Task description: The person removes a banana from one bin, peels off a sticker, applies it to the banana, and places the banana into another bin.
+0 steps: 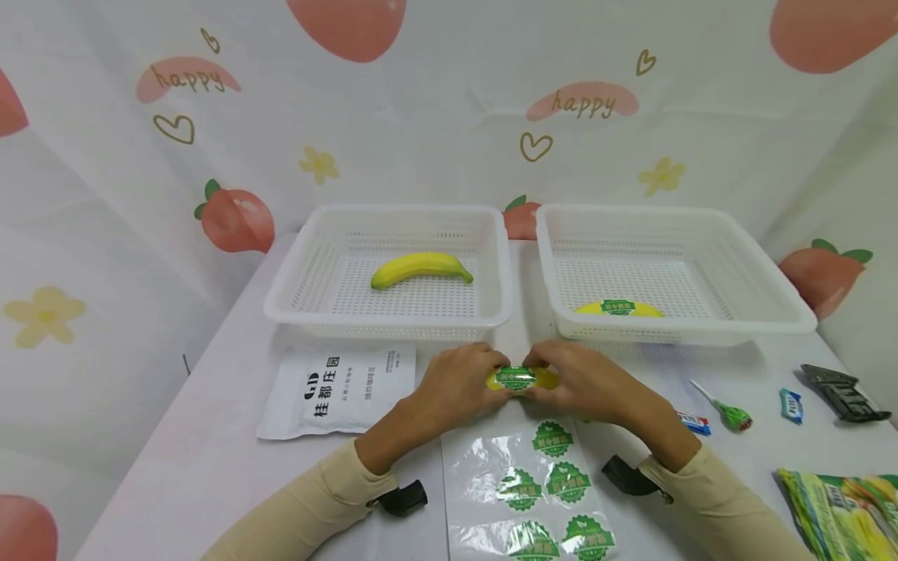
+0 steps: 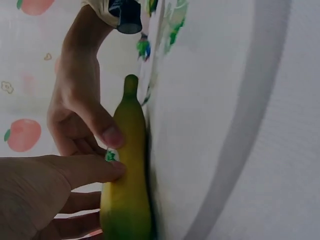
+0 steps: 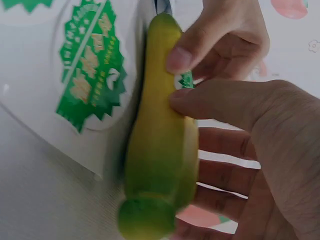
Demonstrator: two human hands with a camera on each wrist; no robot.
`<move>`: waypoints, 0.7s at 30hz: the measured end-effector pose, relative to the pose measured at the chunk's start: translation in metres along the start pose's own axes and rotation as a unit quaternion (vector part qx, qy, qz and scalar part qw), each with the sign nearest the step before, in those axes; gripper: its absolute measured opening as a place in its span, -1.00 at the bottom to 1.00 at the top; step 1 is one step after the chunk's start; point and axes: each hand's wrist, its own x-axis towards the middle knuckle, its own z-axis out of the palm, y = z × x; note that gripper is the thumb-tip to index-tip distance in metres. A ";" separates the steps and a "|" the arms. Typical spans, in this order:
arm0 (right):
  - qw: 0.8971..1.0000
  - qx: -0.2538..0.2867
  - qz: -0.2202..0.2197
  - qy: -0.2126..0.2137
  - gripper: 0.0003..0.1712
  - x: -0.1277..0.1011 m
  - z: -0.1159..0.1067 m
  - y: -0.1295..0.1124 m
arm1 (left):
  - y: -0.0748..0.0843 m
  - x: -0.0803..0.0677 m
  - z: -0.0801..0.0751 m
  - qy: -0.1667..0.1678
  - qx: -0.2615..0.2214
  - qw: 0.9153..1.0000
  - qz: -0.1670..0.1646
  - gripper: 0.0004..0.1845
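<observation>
A yellow banana with green tips (image 2: 131, 150) lies low over the table in front of the body, bearing a green label sticker (image 1: 515, 379) on its upper side. My left hand (image 1: 459, 383) holds its left part, thumb on the near side and fingers behind. On the other part, my right hand (image 1: 588, 382) grips it the same way. In both wrist views the two thumbs press at the sticker's edge. Just below the hands is a clear sheet (image 1: 480, 467) with several round green stickers (image 1: 568, 481).
A white basket (image 1: 393, 320) at back left holds a plain banana (image 1: 421, 267); another basket (image 1: 680, 330) at back right holds a stickered yellow fruit (image 1: 617, 308). Left lies a white bag (image 1: 344, 393). Rightward are a lollipop (image 1: 733, 415), wrapped candies (image 1: 791, 407), a black packet (image 1: 844, 393) and a green-yellow bag (image 1: 845, 510).
</observation>
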 end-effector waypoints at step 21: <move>0.998 0.047 0.020 -0.022 -0.60 -0.002 -0.008 0.003 | 0.046 0.042 -0.032 0.044 -0.137 0.989 0.025 -0.55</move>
